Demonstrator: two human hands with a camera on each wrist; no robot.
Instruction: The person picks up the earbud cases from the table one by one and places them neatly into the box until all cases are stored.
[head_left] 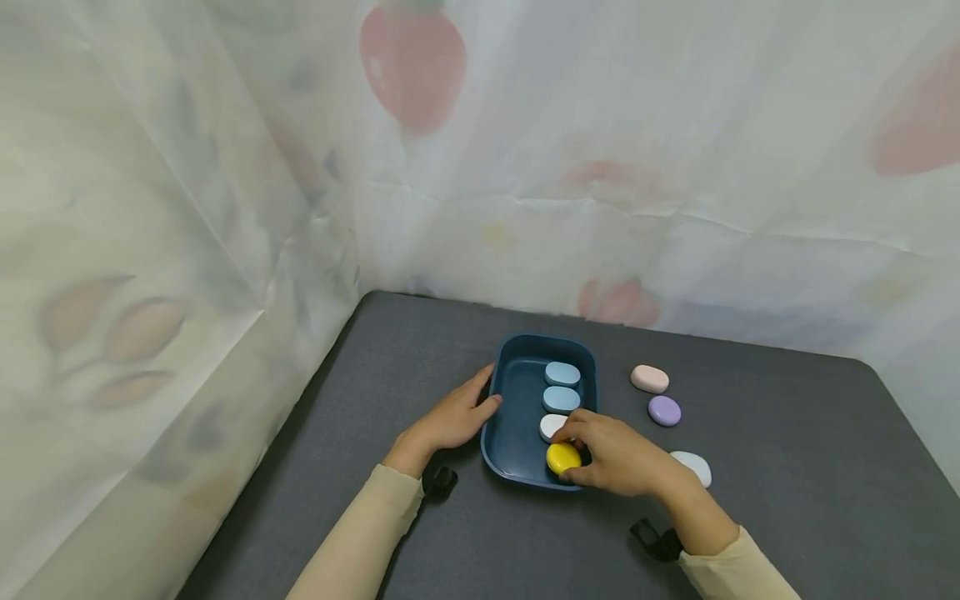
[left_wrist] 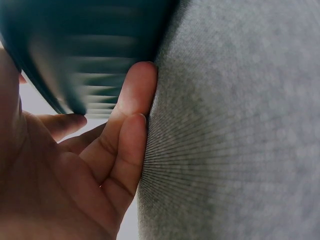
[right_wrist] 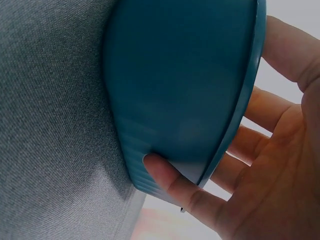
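A dark blue rectangular tray [head_left: 517, 477] with raised walls lies on the table. My left hand [head_left: 452, 417] holds its left wall, thumb over the rim and other fingers against the ribbed outside [left_wrist: 95, 75]. My right hand [head_left: 618, 454] reaches over the right rim and pinches a yellow rounded piece [head_left: 562, 457] inside the tray's near end. In the right wrist view, the little finger rests against the outer wall [right_wrist: 175, 90], while the other fingertips are hidden behind the rim. Beyond the yellow piece lie a partly covered white piece [head_left: 551, 427] and two light blue ovals [head_left: 561, 400], in a column.
Right of the tray, a pale pink oval [head_left: 649, 379], a purple round piece [head_left: 664, 411] and a white piece [head_left: 693, 467] partly behind the right hand lie on the dark grey table [head_left: 810, 467]. Printed curtains [head_left: 480, 183] hang along the table's back and left edges.
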